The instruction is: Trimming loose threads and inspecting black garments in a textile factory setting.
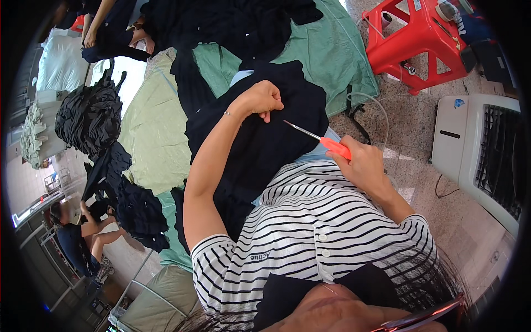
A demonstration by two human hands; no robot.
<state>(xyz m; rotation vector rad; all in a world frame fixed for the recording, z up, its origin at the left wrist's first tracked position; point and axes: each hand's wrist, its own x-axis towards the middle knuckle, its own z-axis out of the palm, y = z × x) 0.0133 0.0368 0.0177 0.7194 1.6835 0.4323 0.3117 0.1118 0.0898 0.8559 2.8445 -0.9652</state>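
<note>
A dark navy garment (301,91) is spread over my lap. Above it, my left hand (261,100) is closed, thumb and fingers pinched together; anything between the fingertips is too small to make out. Wrapped in the fingers of my right hand (364,166) is the orange handle of a seam ripper (335,147). Its thin metal shaft points up and left over the dark cloth, and the tip is a short way from my left fingers, apart from them.
Green sheeting (332,50) with more dark garments (221,25) lies ahead. At the right stand a red stool (420,47) holding small items and a white air cooler (459,144). Bundled dark clothes (91,113) are at the left. Two other people work at the left.
</note>
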